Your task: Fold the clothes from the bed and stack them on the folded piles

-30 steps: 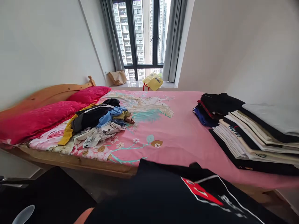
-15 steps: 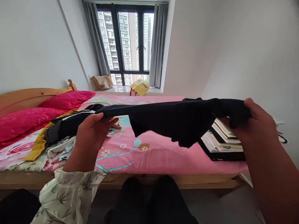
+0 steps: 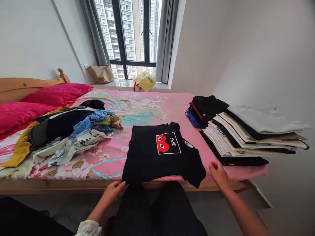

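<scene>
A black t-shirt (image 3: 147, 160) with a red heart print lies flat, face up, on the near edge of the pink bed (image 3: 187, 111). My left hand (image 3: 112, 192) pinches its lower left hem at the bed's edge. Just off the shirt's lower right corner, my right hand (image 3: 219, 173) has its fingers loosely curled and holds nothing. A white patterned cuff shows on my left wrist.
A heap of unfolded clothes (image 3: 66, 131) lies at the left by two magenta pillows (image 3: 51, 95). Stacks of folded shirts (image 3: 246, 134) stand at the right against the wall. A yellow bag (image 3: 144, 81) and a brown paper bag (image 3: 100, 74) sit on the window sill.
The black t-shirt was held up stretched between both hands; now it lies spread on the bed. Both hands have dropped to its lower corners, and the view tilted down.
</scene>
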Tool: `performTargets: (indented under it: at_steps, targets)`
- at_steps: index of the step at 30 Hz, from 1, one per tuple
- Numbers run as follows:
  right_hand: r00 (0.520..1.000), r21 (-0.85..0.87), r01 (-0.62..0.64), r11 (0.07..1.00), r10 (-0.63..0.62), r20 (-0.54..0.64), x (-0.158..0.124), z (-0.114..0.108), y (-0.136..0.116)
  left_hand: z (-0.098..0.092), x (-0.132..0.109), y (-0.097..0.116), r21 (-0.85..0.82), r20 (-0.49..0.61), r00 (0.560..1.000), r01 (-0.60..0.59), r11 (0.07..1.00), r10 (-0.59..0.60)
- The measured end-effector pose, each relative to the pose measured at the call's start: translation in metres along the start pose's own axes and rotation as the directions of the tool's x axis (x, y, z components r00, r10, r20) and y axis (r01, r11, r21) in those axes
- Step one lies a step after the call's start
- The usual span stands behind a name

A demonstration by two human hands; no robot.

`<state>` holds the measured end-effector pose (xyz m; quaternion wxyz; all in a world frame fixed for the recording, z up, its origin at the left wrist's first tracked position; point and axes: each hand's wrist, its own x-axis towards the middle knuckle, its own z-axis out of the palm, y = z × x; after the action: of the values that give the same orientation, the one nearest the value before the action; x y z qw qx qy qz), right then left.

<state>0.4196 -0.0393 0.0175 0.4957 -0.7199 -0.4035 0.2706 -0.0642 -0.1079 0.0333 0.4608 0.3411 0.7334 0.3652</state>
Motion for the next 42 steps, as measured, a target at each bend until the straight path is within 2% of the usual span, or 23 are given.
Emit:
performTargets:
  at_steps: [2,4,5,7,9,10,11,12,13,15,17,19,21,24,26,27,28,29,31,32,35,38,42]
  targets:
    - [0.993,-0.027,0.118,0.993,-0.117,0.026,-0.014,0.011,-0.019,-0.001,-0.003,0.000,0.142,-0.208,0.957,-0.178,0.974,0.205]
    - [0.961,-0.039,0.254,0.966,-0.247,0.124,-0.038,0.038,-0.048,0.014,-0.008,0.013,0.213,-0.258,0.859,-0.396,0.893,0.442]
    - [0.932,-0.035,0.327,0.945,-0.316,0.176,-0.053,0.057,-0.062,0.028,-0.010,0.022,0.213,-0.190,0.816,-0.509,0.834,0.546]
    - [0.849,-0.002,0.457,0.890,-0.435,0.301,-0.083,0.097,-0.084,0.064,-0.013,0.038,0.194,0.090,0.705,-0.705,0.682,0.704]
    - [0.729,0.028,0.558,0.830,-0.506,0.460,-0.105,0.129,-0.088,0.095,-0.008,0.046,0.240,0.362,0.583,-0.812,0.532,0.728]
    - [0.652,0.021,0.603,0.798,-0.507,0.563,-0.109,0.137,-0.082,0.103,-0.002,0.044,0.302,0.435,0.563,-0.827,0.475,0.703]
    - [0.592,-0.010,0.637,0.771,-0.480,0.647,-0.107,0.138,-0.070,0.103,0.006,0.038,0.390,0.457,0.580,-0.812,0.434,0.674]
    - [0.576,-0.072,0.650,0.756,-0.429,0.695,-0.100,0.131,-0.055,0.096,0.016,0.030,0.496,0.428,0.629,-0.763,0.413,0.649]
    - [0.602,-0.158,0.640,0.752,-0.363,0.711,-0.089,0.118,-0.037,0.081,0.027,0.019,0.596,0.368,0.686,-0.692,0.406,0.628]
    - [0.793,-0.361,0.504,0.785,-0.255,0.554,-0.059,0.078,-0.003,0.040,0.050,-0.002,0.743,0.194,0.778,-0.514,0.428,0.597]
    - [0.906,-0.483,0.358,0.800,-0.171,0.388,-0.032,0.038,0.017,0.001,0.067,-0.014,0.805,0.082,0.818,-0.391,0.446,0.570]
    - [0.945,-0.536,0.303,0.788,-0.177,0.275,-0.018,0.019,0.013,-0.016,0.071,-0.010,0.803,-0.005,0.789,-0.363,0.473,0.614]
    - [0.921,-0.517,0.386,0.764,-0.289,0.261,-0.022,0.029,-0.013,-0.001,0.064,0.008,0.747,0.022,0.702,-0.484,0.455,0.712]
    - [0.752,-0.351,0.648,0.676,-0.496,0.434,-0.046,0.085,-0.058,0.058,0.048,0.044,0.586,0.310,0.531,-0.760,0.282,0.789]
    - [0.519,-0.189,0.818,0.543,-0.557,0.648,-0.055,0.121,-0.071,0.091,0.047,0.056,0.506,0.518,0.456,-0.845,0.171,0.723]
    - [0.428,-0.151,0.863,0.482,-0.540,0.724,-0.052,0.132,-0.068,0.098,0.051,0.057,0.522,0.557,0.471,-0.839,0.152,0.684]
    - [0.405,-0.175,0.878,0.445,-0.499,0.766,-0.044,0.135,-0.061,0.099,0.058,0.054,0.579,0.553,0.522,-0.801,0.152,0.649]
    - [0.470,-0.273,0.857,0.437,-0.448,0.761,-0.031,0.132,-0.050,0.092,0.068,0.049,0.664,0.501,0.602,-0.728,0.170,0.622]
    - [0.749,-0.579,0.661,0.478,-0.364,0.554,0.005,0.111,-0.023,0.064,0.090,0.036,0.824,0.322,0.753,-0.521,0.222,0.573]
    - [0.814,-0.648,0.581,0.492,-0.348,0.466,0.024,0.097,-0.010,0.048,0.100,0.029,0.871,0.244,0.797,-0.430,0.237,0.552]
    - [0.909,-0.711,0.413,0.569,-0.306,0.283,0.070,0.063,0.014,0.011,0.115,0.018,0.921,0.144,0.834,-0.310,0.237,0.532]
    - [0.970,-0.717,0.238,0.656,-0.201,0.138,0.079,0.051,0.019,0.005,0.105,0.018,0.910,0.086,0.813,-0.300,0.286,0.576]
    - [0.974,-0.691,0.150,0.707,0.015,0.226,0.048,0.046,0.019,0.017,0.065,0.007,0.837,-0.069,0.824,-0.259,0.481,0.563]
